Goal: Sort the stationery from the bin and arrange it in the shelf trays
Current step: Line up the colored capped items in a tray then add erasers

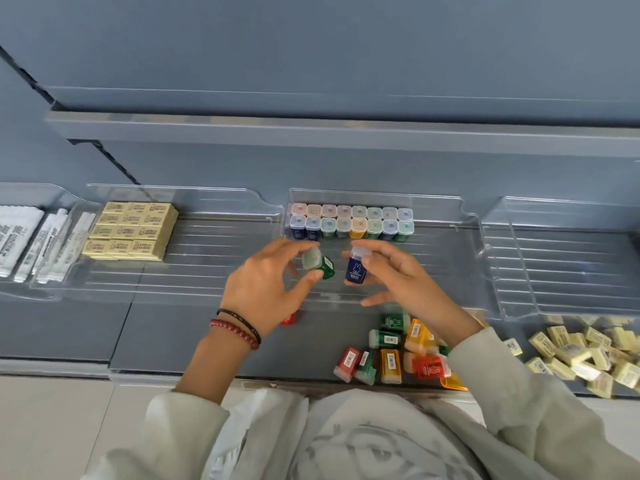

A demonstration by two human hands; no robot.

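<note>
My left hand (pixel 268 280) pinches a small green sharpener (pixel 320 265) with a frosted cap, tilted on its side. My right hand (pixel 391 271) holds a dark blue sharpener (pixel 356 268) with a rabbit print, upright. Both hover over the middle clear tray (pixel 446 244). At the tray's back stand two rows of several capped sharpeners (pixel 351 221) in mixed colours. A loose pile of green, orange and red sharpeners (pixel 394 348) lies on the shelf in front of the tray, partly hidden by my right sleeve.
A clear tray on the left (pixel 214 237) holds stacked yellow erasers (pixel 130 230). White pens (pixel 38 244) fill a tray at the far left. Another clear tray (pixel 561 258) sits at the right, with loose yellow erasers (pixel 585 355) heaped before it. A red sharpener (pixel 289 318) peeks out under my left wrist.
</note>
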